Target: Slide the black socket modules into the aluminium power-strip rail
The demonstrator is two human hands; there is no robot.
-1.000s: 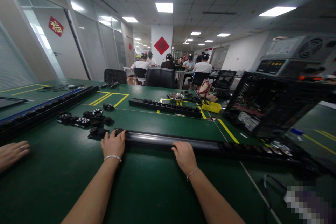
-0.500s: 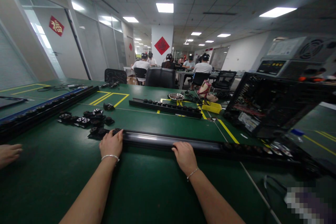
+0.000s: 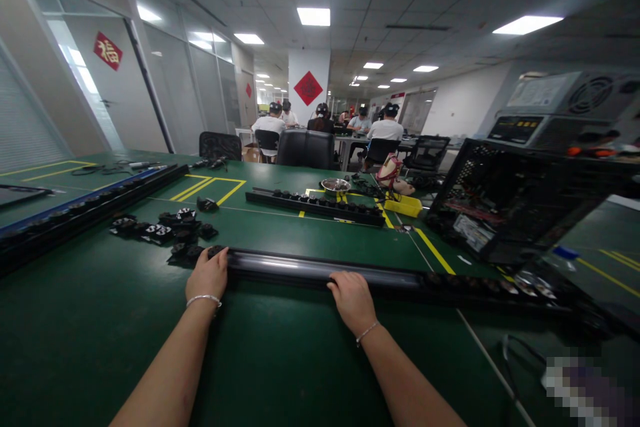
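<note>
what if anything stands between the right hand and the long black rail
Nothing visible: the right hand is already on the long black rail, fingers over it. The left hand is at the rail's left end.

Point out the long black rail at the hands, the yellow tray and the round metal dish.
Long black rail (image 3: 290, 268): head view, on its shiny bare stretch.
Yellow tray (image 3: 403, 208): head view, on its near wall.
Round metal dish (image 3: 336, 190): head view, on its near edge.

Ceiling panels (image 3: 313, 17) light a rather dim room, leaving a streak of glare along the dark rail (image 3: 285, 267). Wide-angle distortion slants the door (image 3: 121, 92); a lower-right patch (image 3: 590, 387) is pixelated.
</note>
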